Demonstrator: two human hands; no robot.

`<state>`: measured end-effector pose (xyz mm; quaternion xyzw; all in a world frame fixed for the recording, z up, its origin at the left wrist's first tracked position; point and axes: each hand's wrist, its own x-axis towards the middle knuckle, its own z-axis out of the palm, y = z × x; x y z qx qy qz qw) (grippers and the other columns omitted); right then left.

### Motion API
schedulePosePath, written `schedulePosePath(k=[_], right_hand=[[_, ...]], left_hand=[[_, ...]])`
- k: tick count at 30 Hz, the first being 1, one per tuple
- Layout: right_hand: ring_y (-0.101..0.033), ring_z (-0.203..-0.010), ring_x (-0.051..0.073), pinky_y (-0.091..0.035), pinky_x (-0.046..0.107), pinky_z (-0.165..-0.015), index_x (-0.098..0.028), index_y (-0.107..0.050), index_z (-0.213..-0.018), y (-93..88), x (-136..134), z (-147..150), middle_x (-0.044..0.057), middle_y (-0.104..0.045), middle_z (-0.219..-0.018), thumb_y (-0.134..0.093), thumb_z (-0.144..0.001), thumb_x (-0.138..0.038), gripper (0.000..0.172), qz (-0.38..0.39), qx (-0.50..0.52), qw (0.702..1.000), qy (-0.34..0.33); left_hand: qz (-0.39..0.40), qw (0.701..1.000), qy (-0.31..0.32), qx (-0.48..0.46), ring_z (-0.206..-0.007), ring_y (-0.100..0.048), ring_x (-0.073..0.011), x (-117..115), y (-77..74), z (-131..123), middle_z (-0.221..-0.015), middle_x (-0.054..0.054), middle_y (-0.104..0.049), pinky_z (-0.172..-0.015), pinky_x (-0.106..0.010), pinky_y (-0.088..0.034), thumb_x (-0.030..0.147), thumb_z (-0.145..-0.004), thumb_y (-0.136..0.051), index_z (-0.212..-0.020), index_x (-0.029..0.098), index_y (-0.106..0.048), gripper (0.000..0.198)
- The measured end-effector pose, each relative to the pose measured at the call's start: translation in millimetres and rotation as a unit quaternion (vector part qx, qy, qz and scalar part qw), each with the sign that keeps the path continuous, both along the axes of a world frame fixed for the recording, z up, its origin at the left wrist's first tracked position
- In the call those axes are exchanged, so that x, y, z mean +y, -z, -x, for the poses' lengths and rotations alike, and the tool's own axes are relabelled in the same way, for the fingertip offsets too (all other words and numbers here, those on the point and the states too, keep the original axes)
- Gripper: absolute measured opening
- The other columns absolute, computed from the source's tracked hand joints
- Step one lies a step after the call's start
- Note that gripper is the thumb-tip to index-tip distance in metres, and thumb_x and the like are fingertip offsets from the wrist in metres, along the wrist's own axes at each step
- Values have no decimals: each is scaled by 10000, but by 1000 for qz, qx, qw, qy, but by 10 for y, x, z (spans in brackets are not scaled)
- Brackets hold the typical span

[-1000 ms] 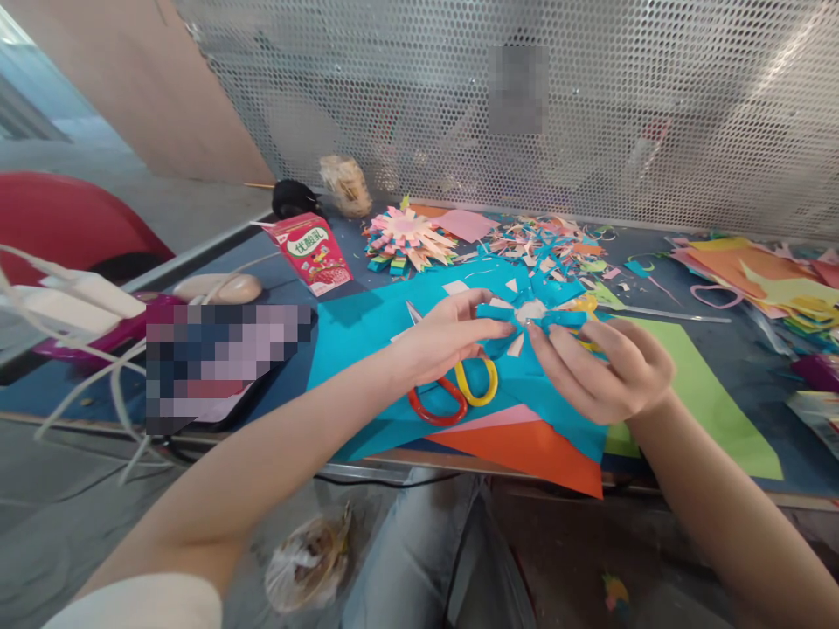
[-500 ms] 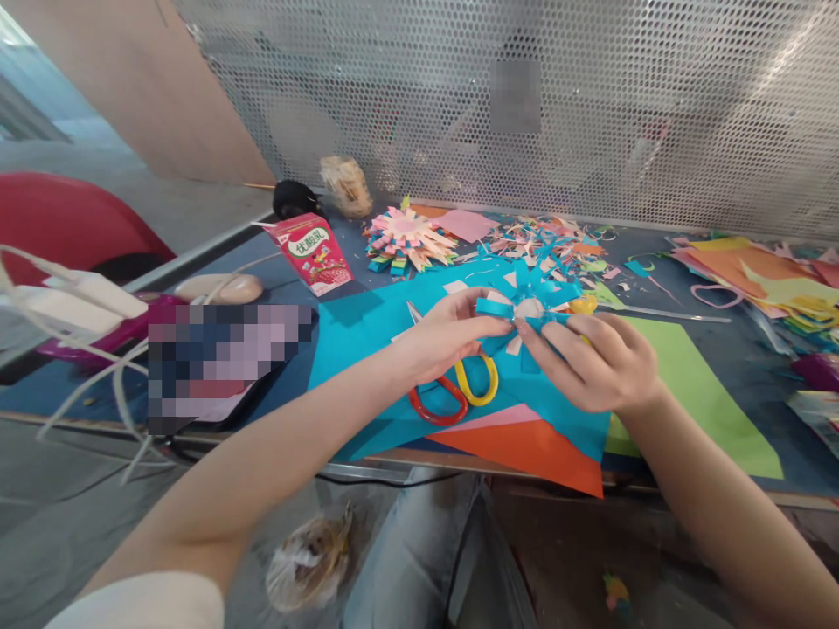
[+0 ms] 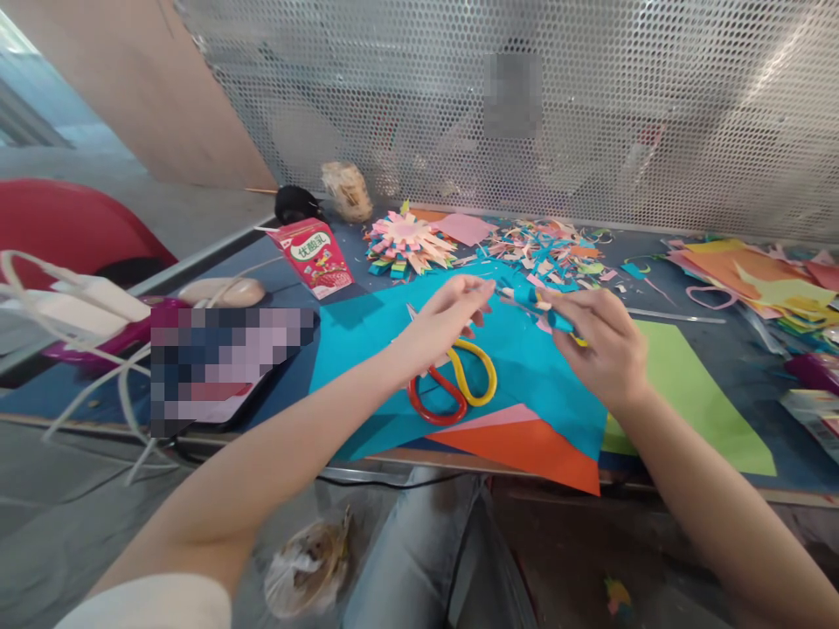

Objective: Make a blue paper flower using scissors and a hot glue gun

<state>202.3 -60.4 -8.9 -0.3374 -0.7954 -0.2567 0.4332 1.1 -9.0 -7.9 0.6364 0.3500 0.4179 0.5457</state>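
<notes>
Perforated metal screen (image 3: 459, 105) backs a dark blue worktable (image 3: 734, 349) strewn with coloured paper. A large turquoise paper sheet (image 3: 524, 384) lies at the centre, with a lime-green paper sheet (image 3: 695, 393) at its 3 o'clock and an orange paper sheet (image 3: 524, 447) at 6. Red-and-yellow-handled scissors (image 3: 452, 389) rest on the turquoise sheet, at 6 o'clock of the left hand (image 3: 446, 319). The right hand (image 3: 606, 349) is clamped on a small folded turquoise fringed paper piece (image 3: 547, 313), held just above the sheet. The left fingertips bunch at its 9 o'clock end; I cannot tell whether they grip. The step looks like gathering the fringe, and it seems to call for a firm pinch from both sides.
</notes>
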Motion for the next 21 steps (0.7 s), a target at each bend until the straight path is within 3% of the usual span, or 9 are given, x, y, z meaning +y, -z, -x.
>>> schedulePosePath(k=[2,4,6,9,14,21], right_hand=[[-619,-797,170,-512,303,-666,-239,-654,-975,19,32,10,45,-652,-880,-564,-822,-179,188,75,109,991,-10],[-599,-754,158,-492,286,-625,-210,-654,-818,34,60,19,42,-639,-828,-578,-820,-240,82,177,190,966,-14],[-564,-696,140,-461,267,-577,-192,-632,-748,48,79,30,30,-612,-761,-580,-817,-280,123,288,234,928,-29],[-496,-609,108,-399,240,-508,-181,-615,-737,62,87,65,12,-577,-711,-591,-798,-300,136,395,247,882,-66],[-389,-538,77,-323,226,-468,-176,-528,-612,44,59,141,-20,-458,-598,-591,-785,-316,232,463,235,846,-120],[-370,-579,79,-326,228,-510,-175,-498,-634,63,60,135,-26,-402,-627,-573,-805,-322,238,477,210,841,-143]], left_hand=[[-69,996,-56,29,-778,-580,-134,37,-11,28,-886,-48,-609,-624,-247,-454,502,-823,-516,-995,185,-554,363],[-143,986,-74,39,-910,-573,-152,51,-57,45,-1020,-67,-613,-705,-247,-468,468,-827,-526,-1033,182,-571,355],[-193,979,-52,40,-985,-570,-172,42,-111,48,-1088,-79,-617,-752,-250,-478,454,-819,-540,-1005,172,-606,345],[-169,985,8,47,-871,-618,-160,8,-150,35,-999,-74,-661,-671,-239,-499,452,-808,-553,-987,163,-643,351],[-91,993,21,68,-619,-591,-105,-29,-118,15,-759,-42,-681,-486,-186,-433,422,-724,-665,-947,146,-685,356],[-22,997,-15,67,-483,-501,-59,-81,-146,9,-625,-9,-646,-420,-164,-373,382,-676,-717,-840,139,-716,294]])
